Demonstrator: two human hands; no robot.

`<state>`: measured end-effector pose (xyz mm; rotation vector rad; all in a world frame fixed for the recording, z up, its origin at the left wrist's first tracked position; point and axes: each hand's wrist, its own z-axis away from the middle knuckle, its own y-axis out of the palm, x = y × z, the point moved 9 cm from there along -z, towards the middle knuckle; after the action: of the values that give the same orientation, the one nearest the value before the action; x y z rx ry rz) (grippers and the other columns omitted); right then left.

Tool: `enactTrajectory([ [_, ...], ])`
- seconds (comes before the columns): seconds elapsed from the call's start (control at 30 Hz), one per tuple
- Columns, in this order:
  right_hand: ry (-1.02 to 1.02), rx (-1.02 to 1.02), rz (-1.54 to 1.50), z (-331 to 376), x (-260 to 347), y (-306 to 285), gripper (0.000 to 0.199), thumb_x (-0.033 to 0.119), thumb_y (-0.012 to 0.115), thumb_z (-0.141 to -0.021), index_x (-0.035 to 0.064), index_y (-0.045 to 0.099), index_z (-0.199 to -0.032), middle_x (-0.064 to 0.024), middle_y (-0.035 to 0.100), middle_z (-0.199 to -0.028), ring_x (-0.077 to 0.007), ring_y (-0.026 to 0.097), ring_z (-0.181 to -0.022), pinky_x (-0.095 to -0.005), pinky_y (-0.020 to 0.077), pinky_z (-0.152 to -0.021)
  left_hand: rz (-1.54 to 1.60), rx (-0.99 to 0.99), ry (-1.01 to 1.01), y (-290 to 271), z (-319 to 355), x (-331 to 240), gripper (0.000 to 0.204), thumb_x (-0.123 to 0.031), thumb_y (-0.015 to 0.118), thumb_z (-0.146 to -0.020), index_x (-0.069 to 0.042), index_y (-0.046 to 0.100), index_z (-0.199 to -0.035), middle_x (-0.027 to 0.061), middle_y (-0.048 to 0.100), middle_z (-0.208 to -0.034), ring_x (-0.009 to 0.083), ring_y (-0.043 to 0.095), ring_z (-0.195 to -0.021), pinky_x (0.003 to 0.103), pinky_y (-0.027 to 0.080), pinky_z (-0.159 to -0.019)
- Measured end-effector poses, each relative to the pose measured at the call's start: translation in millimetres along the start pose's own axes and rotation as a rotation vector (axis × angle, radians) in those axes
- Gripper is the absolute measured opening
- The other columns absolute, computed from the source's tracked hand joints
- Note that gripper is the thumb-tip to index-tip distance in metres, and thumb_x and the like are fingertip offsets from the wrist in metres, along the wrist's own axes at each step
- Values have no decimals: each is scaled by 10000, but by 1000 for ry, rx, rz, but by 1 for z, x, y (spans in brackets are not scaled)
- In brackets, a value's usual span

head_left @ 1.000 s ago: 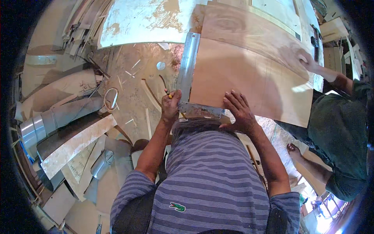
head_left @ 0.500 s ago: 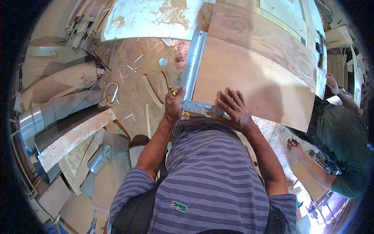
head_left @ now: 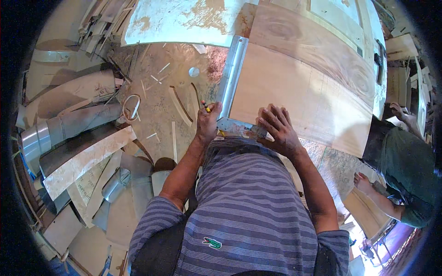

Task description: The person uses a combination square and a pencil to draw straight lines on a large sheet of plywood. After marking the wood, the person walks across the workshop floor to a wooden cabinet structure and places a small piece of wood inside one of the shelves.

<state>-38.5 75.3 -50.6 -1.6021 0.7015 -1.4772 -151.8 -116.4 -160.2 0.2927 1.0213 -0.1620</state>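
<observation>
A pale brown plywood panel lies in front of my body. Along its left edge runs a long silver metal bar, and along its near edge a shorter metal blade; together they form an L like a carpenter's square. My left hand is closed at the corner of that L, with a yellow-and-black striped pencil sticking up from its fingers. My right hand rests on the panel's near edge, fingers spread flat, beside the blade's right end. Its thumb is partly hidden.
To the right, a co-worker in a dark shirt stands close to the panel, one hand low beside it. Rolled sheets and board offcuts crowd the left. Thin wood strips litter the floor. A whitish board lies beyond.
The pencil's end stands out higher from my left hand. The panel and metal bar appear slightly further right in view. The co-worker's lower hand has shifted right. My right hand stays on the panel.
</observation>
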Motion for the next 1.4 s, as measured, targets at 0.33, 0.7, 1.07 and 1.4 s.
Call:
enactTrajectory([
  [0.33,-15,-14,29,2,-3,2,650,411,701,-769,138,497,-1322,-102,355,-1463,-372,249,-1382,-573,153,-1122,41,-28,-5,2,-1,4,413,-350,556,-930,-84,438,-638,-67,369,-630,75,321,-613,279,277,-569],
  [0.7,2,-24,15,1,0,-2,653,420,707,-757,138,508,-1311,-108,381,-1445,-369,280,-1368,-582,184,-1108,151,-28,-29,6,1,1,390,-319,572,-927,-121,426,-624,-83,363,-632,59,312,-615,245,251,-576],
  [1.07,-10,-9,1,3,-3,3,597,390,647,-806,151,492,-1330,-112,352,-1464,-372,241,-1386,-578,156,-1117,121,-5,-20,2,0,5,381,-336,595,-919,-73,506,-658,-83,400,-646,53,338,-623,235,265,-579],
  [1.4,-24,-45,49,5,-3,3,633,346,746,-722,120,534,-1275,-118,398,-1437,-361,274,-1377,-547,161,-1128,13,-10,5,-1,0,2,368,-327,589,-921,-52,555,-680,-82,402,-624,55,341,-608,240,267,-569],
])
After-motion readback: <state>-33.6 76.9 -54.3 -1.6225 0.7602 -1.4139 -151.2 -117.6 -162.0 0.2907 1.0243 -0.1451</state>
